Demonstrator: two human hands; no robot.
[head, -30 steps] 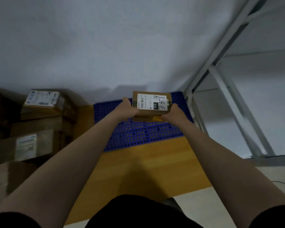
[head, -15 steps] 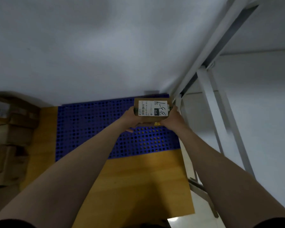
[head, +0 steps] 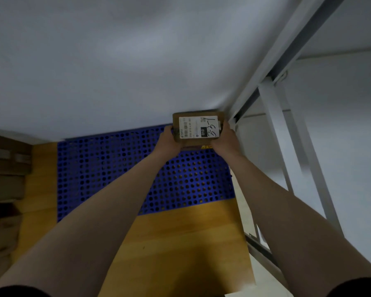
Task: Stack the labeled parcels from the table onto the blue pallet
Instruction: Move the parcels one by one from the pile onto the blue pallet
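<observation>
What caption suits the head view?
Left hand and right hand hold a labeled parcel at the blue pallet, far right corner.

On the parcel's [head: 192, 143] white label [head: 198, 130] I read "010" printed white on black and a handwritten "3-3-1"; the finer print is illegible to me.

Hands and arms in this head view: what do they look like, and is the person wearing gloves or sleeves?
No gloves: the left hand and right hand are bare, as are both forearms. No watch or bracelet shows on the wrists. The only clothing in view is a short black sleeve at each lower corner, the left sleeve and the right sleeve.
</observation>
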